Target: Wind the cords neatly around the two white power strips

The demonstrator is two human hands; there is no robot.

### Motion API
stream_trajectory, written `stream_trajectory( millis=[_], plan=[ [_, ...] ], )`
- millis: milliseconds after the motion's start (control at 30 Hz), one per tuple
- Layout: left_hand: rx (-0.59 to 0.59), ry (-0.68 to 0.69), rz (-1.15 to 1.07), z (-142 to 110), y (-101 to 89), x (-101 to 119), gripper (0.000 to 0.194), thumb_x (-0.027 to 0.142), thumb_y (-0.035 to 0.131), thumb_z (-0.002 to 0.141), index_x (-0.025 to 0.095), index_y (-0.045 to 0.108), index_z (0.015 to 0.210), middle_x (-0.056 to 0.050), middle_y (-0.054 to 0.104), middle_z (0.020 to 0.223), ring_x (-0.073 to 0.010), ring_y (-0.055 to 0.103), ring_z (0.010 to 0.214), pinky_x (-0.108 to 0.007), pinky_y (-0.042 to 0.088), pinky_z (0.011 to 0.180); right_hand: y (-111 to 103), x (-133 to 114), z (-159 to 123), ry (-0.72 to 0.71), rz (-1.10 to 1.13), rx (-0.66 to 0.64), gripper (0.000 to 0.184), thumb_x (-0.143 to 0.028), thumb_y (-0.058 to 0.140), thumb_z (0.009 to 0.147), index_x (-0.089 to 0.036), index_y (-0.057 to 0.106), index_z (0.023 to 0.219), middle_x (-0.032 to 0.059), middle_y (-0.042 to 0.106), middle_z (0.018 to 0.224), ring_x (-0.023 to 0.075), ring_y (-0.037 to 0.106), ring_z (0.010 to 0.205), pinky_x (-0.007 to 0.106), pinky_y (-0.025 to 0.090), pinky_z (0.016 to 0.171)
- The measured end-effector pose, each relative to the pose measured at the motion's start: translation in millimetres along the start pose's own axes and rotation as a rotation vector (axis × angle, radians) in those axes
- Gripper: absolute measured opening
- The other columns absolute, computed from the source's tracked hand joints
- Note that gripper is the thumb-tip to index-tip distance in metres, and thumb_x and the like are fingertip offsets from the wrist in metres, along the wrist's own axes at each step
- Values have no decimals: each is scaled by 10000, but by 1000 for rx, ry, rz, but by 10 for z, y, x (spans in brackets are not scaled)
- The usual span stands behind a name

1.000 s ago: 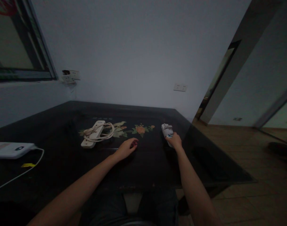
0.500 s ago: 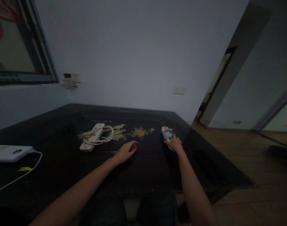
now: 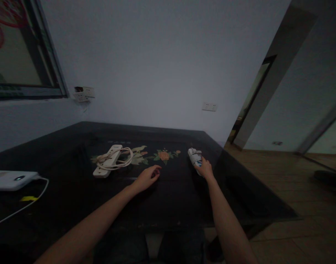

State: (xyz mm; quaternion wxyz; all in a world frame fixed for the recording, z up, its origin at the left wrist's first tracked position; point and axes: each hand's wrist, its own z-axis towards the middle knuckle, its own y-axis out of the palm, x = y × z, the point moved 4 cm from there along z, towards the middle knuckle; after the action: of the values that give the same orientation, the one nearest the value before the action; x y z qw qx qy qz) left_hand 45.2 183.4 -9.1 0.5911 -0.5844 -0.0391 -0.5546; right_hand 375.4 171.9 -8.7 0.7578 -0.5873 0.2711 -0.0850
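Over at the right part of the dark table (image 3: 173, 200), my right hand (image 3: 206, 169) is closed round the near end of a small white shoe (image 3: 194, 155) with straps across its top. The shoe's far end points towards the wall, and my fingers and palm cover its heel. My left hand (image 3: 148, 177) rests near the middle of the table, its fingers loosely bent, with nothing in it. Beyond and to the left of that hand lies a white power strip (image 3: 110, 161), its cream cord (image 3: 126, 164) looped over it.
On the far left sits a white power bank (image 3: 13, 180) with a white cable (image 3: 32, 201), beside a yellow scrap (image 3: 28, 198). A dark flat object (image 3: 246, 196) lies near the right edge. The wall (image 3: 156, 73) with a socket (image 3: 209, 106) stands behind the table.
My right hand's fingers have drawn in closer on the shoe, which has shifted very slightly. My left hand and the power strip have stayed in place.
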Motion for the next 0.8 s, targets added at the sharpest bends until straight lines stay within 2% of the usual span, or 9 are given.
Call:
stream_trajectory(
  millis=[333,567,700,800],
  plan=[
    [11,19,-1,-1,11,-41,295,244,486,845,187,546,1128,-61,646,970,-169,615,841,-284,476,742,-11,-16,-29,-9,13,-21,762,-401,596,782,-132,297,1429,190,495,1300,305,487,1201,348,392,936],
    [1,-14,11,-10,-11,16,300,222,488,840,171,552,1129,-73,648,982,-171,614,846,-283,483,745,-63,-11,-92,3,27,-45,904,-601,570,763,-110,245,1449,218,486,1312,335,462,1229,383,381,947],
    [10,2,39,-30,-76,74,306,202,501,832,182,563,1131,-68,650,1000,-171,612,855,-291,486,774,-156,-12,-118,24,27,6,855,-616,532,785,-102,293,1426,229,510,1284,343,490,1194,393,395,927],
    [61,40,72,-28,-206,140,314,206,512,832,193,571,1141,-73,647,1044,-178,608,867,-308,484,796,-239,-25,-120,20,40,79,729,-597,496,810,-119,408,1352,217,540,1243,347,519,1145,404,423,889]
  ],
)
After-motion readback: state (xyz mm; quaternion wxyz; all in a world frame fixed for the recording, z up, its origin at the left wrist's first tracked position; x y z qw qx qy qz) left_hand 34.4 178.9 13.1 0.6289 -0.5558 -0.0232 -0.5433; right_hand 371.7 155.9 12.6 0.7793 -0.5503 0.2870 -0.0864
